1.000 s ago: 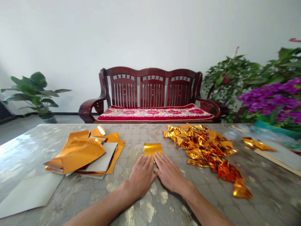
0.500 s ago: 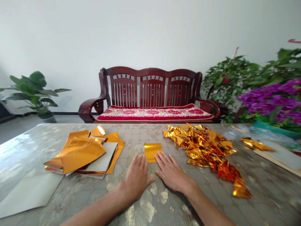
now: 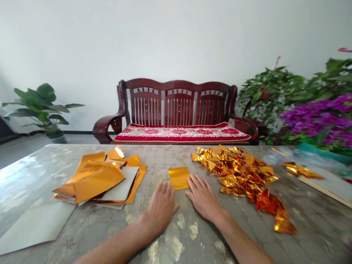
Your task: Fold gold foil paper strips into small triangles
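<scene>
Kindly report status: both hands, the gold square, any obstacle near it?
Left hand open at near-left corner of gold square. Right hand open at its right edge. Square unheld, on table. Gold heap right, paper stack left, both apart from it.

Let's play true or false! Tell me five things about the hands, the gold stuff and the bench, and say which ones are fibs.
1. The left hand and the right hand are palm down. True.
2. The right hand is squeezed into a fist. False: its fingers are stretched out.
3. The heap of shiny gold pieces is left of both hands. False: it is on the right.
4. A small gold sheet lies on the table. True.
5. The cover on the bench is plain blue. False: it is red and whitish, with a pattern.
</scene>
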`<action>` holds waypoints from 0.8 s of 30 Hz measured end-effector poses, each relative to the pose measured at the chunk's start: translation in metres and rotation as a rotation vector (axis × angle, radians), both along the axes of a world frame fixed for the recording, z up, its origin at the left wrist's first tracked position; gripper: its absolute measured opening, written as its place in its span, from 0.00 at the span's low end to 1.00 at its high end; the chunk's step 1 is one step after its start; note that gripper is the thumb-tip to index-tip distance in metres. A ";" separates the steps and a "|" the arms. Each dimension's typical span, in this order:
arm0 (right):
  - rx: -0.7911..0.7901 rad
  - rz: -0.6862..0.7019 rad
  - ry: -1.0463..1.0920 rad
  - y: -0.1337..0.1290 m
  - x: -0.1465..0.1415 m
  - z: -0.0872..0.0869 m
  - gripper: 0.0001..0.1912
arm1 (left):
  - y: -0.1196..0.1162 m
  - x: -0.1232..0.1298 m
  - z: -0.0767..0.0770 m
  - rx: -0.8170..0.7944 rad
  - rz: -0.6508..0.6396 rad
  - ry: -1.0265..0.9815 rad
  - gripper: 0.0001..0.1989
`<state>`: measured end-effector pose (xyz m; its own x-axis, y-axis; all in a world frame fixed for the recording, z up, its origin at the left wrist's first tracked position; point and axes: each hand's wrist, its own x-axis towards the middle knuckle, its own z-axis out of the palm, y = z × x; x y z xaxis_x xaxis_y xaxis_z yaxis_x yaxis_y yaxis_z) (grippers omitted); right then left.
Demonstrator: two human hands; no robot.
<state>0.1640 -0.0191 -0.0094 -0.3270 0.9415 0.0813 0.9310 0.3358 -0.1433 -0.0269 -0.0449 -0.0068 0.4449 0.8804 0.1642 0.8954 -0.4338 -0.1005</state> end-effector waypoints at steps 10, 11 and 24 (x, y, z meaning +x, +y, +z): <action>0.215 0.050 0.050 0.012 0.009 -0.003 0.13 | 0.021 -0.001 0.009 -0.029 -0.015 -0.045 0.07; 0.227 0.056 0.049 0.012 0.009 -0.003 0.12 | 0.022 -0.001 0.009 -0.035 -0.007 -0.057 0.07; 0.246 0.027 0.077 0.014 0.005 -0.002 0.13 | 0.031 -0.001 0.007 -0.005 -0.040 -0.043 0.10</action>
